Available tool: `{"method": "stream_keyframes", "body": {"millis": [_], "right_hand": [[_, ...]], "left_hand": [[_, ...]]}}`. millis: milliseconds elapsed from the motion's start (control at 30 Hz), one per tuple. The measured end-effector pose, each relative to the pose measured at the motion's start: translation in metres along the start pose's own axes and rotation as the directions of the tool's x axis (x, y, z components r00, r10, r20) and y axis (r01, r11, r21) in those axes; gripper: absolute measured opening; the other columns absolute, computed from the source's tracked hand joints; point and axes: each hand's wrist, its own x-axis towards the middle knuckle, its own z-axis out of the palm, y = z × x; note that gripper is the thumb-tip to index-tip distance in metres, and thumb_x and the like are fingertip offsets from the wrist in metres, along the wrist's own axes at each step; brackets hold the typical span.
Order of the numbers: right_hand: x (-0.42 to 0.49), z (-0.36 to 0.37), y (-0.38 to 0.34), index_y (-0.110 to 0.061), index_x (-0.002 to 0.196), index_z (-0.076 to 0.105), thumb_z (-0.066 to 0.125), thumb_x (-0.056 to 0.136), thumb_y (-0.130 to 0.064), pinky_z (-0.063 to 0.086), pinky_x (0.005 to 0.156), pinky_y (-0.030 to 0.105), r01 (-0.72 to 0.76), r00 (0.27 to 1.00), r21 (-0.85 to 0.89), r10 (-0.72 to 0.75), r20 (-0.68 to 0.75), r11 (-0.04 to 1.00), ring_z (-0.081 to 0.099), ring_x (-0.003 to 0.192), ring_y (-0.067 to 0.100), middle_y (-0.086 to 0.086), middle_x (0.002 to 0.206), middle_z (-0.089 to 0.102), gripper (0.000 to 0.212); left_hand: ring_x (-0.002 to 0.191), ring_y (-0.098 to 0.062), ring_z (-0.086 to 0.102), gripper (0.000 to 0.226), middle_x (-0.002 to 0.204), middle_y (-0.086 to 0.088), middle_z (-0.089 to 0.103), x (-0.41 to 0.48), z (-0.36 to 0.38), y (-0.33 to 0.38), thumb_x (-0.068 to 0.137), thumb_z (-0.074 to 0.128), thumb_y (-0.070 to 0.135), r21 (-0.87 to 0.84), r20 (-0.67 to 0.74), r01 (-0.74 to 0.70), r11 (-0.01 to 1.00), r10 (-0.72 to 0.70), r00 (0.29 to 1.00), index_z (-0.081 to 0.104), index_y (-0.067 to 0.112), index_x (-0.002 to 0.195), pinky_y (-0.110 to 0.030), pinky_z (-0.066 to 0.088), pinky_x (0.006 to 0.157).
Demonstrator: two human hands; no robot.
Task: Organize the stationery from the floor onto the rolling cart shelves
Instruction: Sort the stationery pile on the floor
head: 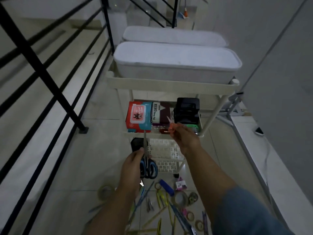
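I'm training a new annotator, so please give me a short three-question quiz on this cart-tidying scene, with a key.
1. True or false: the left hand grips the blue-and-black-handled steel scissors.
2. What does the right hand hold? A) small orange plastic-handled snips B) a tape roll C) a yellow pencil.
3. Fill in: the boxy black hole punch sits on the white plastic cart's ____ shelf.
Key: 1 true; 2 A; 3 middle.
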Motion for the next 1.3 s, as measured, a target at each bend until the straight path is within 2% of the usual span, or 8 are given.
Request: {"method": "stream_keyframes", "body": {"millis": [133, 267, 433, 600, 800, 1033, 1167, 1300], "right_hand": [[0.039, 0.023, 0.003, 0.004, 0.116, 0.057, 0.056, 0.089, 0.002, 0.056, 0.054, 0.020, 0.003, 0.999, -0.097, -0.006, -0.037, 0.995, 0.061, 0.071, 0.017, 0.011, 0.085, 0.064, 0.027], [0.063, 0.042, 0.005, 0.002, 0.113, 0.058, 0.059, 0.087, 0.004, 0.050, 0.049, 0.017, 0.008, 0.993, -0.208, -0.033, -0.117, 0.978, 0.055, 0.063, 0.014, 0.007, 0.077, 0.060, 0.027], [0.085, 0.057, 0.005, 0.001, 0.115, 0.060, 0.062, 0.084, 0.007, 0.050, 0.069, 0.024, 0.002, 0.986, -0.282, -0.049, -0.160, 0.959, 0.059, 0.090, 0.023, 0.019, 0.113, 0.064, 0.031], [0.081, 0.064, 0.001, 0.002, 0.122, 0.056, 0.067, 0.078, 0.006, 0.051, 0.084, 0.027, 0.062, 0.990, -0.422, -0.110, -0.089, 0.904, 0.059, 0.109, 0.027, 0.017, 0.121, 0.061, 0.045], [0.046, 0.040, -0.003, -0.006, 0.111, 0.063, 0.058, 0.090, -0.012, 0.050, 0.085, 0.031, 0.233, 0.957, -0.617, -0.289, 0.010, 0.752, 0.060, 0.102, 0.021, 0.009, 0.112, 0.065, 0.022], [-0.013, 0.006, 0.006, -0.013, 0.110, 0.064, 0.056, 0.092, -0.033, 0.054, 0.087, 0.038, -0.089, 0.964, -0.567, 0.214, 0.158, 0.819, 0.066, 0.097, 0.026, 0.009, 0.107, 0.068, 0.028], [-0.022, 0.000, 0.003, -0.007, 0.118, 0.061, 0.054, 0.095, -0.021, 0.058, 0.080, 0.038, -0.127, 0.941, -0.392, 0.235, 0.243, 0.911, 0.067, 0.095, 0.025, 0.015, 0.112, 0.067, 0.028], [-0.011, -0.001, -0.011, -0.011, 0.119, 0.060, 0.050, 0.097, -0.028, 0.058, 0.066, 0.029, -0.092, 0.964, -0.340, 0.170, 0.207, 0.936, 0.065, 0.098, 0.022, 0.011, 0.113, 0.067, 0.029]], "left_hand": [[0.071, -0.016, 0.067, 0.022, 0.085, -0.008, 0.069, 0.021, 0.004, 0.007, 0.095, 0.051, 0.026, -0.011, 0.000, -0.010, 1.000, 0.010, 1.000, 0.064, 0.009, 0.094, -0.025, 0.052, 0.057], [0.080, -0.022, 0.065, 0.020, 0.091, -0.010, 0.069, 0.037, 0.006, 0.013, 0.095, 0.052, 0.026, -0.020, 0.017, -0.004, 1.000, 0.004, 1.000, 0.065, 0.012, 0.092, -0.027, 0.052, 0.063], [0.083, -0.026, 0.066, 0.025, 0.093, -0.014, 0.071, 0.052, 0.005, 0.020, 0.094, 0.052, 0.027, 0.008, 0.050, -0.025, 1.000, 0.025, 0.998, 0.066, 0.006, 0.098, -0.031, 0.054, 0.069], [0.091, -0.029, 0.066, 0.022, 0.097, -0.014, 0.070, 0.060, 0.007, 0.020, 0.094, 0.052, 0.024, 0.019, 0.054, -0.017, 1.000, 0.016, 0.998, 0.065, 0.007, 0.100, -0.036, 0.054, 0.079], [0.093, -0.024, 0.065, 0.014, 0.093, -0.008, 0.071, 0.065, 0.020, 0.018, 0.090, 0.059, 0.019, 0.024, 0.078, -0.005, 1.000, 0.003, 0.997, 0.066, 0.011, 0.099, -0.043, 0.049, 0.095], [0.107, -0.024, 0.061, 0.033, 0.118, -0.009, 0.064, 0.065, 0.052, 0.008, 0.091, 0.057, 0.028, -0.048, -0.005, -0.007, 0.999, 0.007, 1.000, 0.059, 0.016, 0.122, -0.045, 0.049, 0.097], [0.113, -0.021, 0.056, 0.037, 0.125, -0.003, 0.059, 0.058, 0.079, 0.005, 0.094, 0.050, 0.033, -0.060, 0.012, -0.040, 0.997, 0.040, 0.999, 0.052, 0.022, 0.130, -0.042, 0.049, 0.095], [0.110, -0.014, 0.050, 0.030, 0.124, 0.004, 0.051, 0.061, 0.093, 0.004, 0.097, 0.041, 0.039, 0.089, 0.074, -0.156, 0.984, 0.150, 0.986, 0.043, 0.036, 0.127, -0.032, 0.042, 0.095]]}}
